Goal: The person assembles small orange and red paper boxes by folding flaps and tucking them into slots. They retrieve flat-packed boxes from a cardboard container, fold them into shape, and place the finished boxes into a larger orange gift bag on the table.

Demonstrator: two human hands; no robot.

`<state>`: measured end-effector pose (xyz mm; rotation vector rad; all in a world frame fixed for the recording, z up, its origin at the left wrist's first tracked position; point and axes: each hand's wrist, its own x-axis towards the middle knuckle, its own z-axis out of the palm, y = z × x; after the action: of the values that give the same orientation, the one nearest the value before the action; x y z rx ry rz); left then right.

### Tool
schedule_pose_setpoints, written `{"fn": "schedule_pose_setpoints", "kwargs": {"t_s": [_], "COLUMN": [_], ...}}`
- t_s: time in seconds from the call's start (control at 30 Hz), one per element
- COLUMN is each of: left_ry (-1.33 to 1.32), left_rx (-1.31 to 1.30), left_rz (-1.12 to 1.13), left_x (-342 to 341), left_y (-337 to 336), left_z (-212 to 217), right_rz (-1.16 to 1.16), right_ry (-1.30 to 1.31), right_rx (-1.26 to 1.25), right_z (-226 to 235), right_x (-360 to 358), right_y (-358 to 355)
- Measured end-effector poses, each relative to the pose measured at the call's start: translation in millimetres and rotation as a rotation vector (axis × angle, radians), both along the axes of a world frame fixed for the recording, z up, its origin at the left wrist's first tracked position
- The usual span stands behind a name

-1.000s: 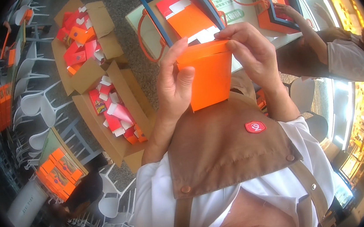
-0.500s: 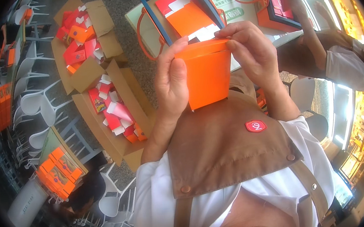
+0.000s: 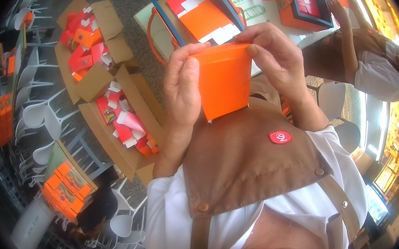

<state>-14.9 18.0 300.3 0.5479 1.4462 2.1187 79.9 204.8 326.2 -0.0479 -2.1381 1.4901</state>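
An orange paper box [image 3: 225, 86] is held up in front of my apron, between both hands. My left hand [image 3: 182, 80] grips its upper left edge, thumb on the near face and fingers behind. At the upper right corner, my right hand [image 3: 276, 52] pinches the folded top edge between thumb and fingers. Just beyond stands a blue-rimmed gift box [image 3: 158, 8] with an orange cord handle, and flat orange and red cartons with white flaps [image 3: 206, 20] lie in it. The back of the held box is hidden from me.
Two cardboard cartons [image 3: 96, 134] full of red and orange small boxes stand on the floor at left. On the pale table [image 3: 240, 0], a second blue-rimmed gift box [image 3: 289, 12] sits at right. There, a co-worker's hands [image 3: 341, 12] hold an orange piece. White chairs [image 3: 47, 115] line the left.
The orange box in my hands has shifted slightly left and tilted a little. At right, the co-worker's hands have risen with an orange-and-white piece now visible.
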Motion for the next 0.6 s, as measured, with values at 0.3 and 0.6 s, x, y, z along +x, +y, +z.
{"fn": "schedule_pose_setpoints", "kwargs": {"t_s": [0.3, 0.6], "left_ry": [0.245, 0.209], "left_rx": [-0.092, -0.095], "left_rz": [0.049, 0.011], "left_x": [3.0, 5.2], "left_y": [1.6, 2.6], "left_z": [-9.4, -10.0], "right_rz": [0.041, 0.048], "right_ry": [-0.088, -0.136], "right_rx": [-0.260, -0.359], "right_z": [-5.4, -5.4], "right_x": [4.7, 10.3], "right_y": [3.1, 6.1]}}
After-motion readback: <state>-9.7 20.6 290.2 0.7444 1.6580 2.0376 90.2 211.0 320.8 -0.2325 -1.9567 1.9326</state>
